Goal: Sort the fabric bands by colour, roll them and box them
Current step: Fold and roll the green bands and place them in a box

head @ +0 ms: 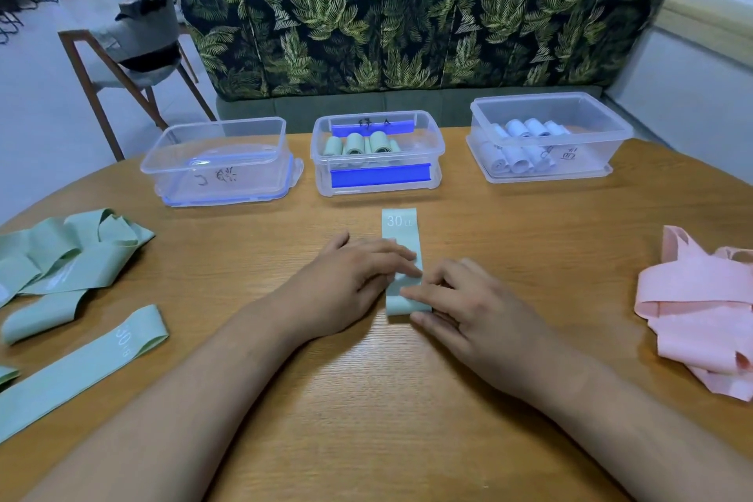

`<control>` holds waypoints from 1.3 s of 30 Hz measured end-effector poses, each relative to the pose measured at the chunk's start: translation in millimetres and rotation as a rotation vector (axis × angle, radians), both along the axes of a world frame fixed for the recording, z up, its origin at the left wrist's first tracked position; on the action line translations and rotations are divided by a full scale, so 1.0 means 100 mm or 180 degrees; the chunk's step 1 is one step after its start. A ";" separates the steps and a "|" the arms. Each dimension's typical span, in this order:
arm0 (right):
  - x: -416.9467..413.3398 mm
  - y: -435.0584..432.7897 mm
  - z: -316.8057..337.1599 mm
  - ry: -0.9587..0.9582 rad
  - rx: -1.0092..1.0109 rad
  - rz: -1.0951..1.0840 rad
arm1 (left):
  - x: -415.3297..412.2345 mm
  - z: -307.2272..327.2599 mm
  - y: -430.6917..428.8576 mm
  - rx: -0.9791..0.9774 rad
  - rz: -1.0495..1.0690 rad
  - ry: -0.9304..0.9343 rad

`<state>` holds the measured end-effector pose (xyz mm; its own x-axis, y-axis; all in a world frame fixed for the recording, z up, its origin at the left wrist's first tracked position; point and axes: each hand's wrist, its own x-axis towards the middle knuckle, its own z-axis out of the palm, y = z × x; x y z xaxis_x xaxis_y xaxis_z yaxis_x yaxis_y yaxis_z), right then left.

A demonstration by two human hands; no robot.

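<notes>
Your right hand (468, 306) pinches the near end of the green band (399, 232): index finger laid across it, thumb along the near edge, other fingers curled. Whether that end is already rolled, you cannot tell. Your left hand (346, 277) rests on the band's middle from the left, fingers nearly straight and pressing flat, gripping nothing.

The band lies flat on the table (366, 399), centre, just ahead of you. Its long axis runs straight away from you. The far end, printed "30", points at the middle box (318, 143) and stops short of it.

The middle box holds green rolls (358, 145). The right box (611, 134) holds pale blue rolls (525, 143). The left box (220, 175) is beside the middle one.

A green pile (81, 253) lies far left. A loose green band (81, 367) lies flat nearer you, angled up to the right. A pink pile (692, 310) is far right. A leaf-print sofa (407, 24) stands behind the table.
</notes>
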<state>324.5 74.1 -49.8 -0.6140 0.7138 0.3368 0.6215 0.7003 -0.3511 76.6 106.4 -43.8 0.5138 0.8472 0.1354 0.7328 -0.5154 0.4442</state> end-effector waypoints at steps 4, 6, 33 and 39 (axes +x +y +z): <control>-0.04 -0.02 0.05 -0.0247 -0.0021 -0.0199 | 0.01 0.01 -0.02 -0.0109 0.0000 -0.0053; -0.06 -0.02 0.07 -0.0307 -0.0077 -0.0242 | 0.00 -0.02 0.00 -0.0035 0.0002 -0.0130; 0.01 0.42 0.11 0.0807 -0.0705 -0.0278 | -0.10 0.03 -0.03 0.0163 0.0338 -0.0520; 0.10 0.41 0.08 0.0537 -0.0749 -0.0156 | -0.07 0.05 -0.06 0.0169 0.0360 -0.0619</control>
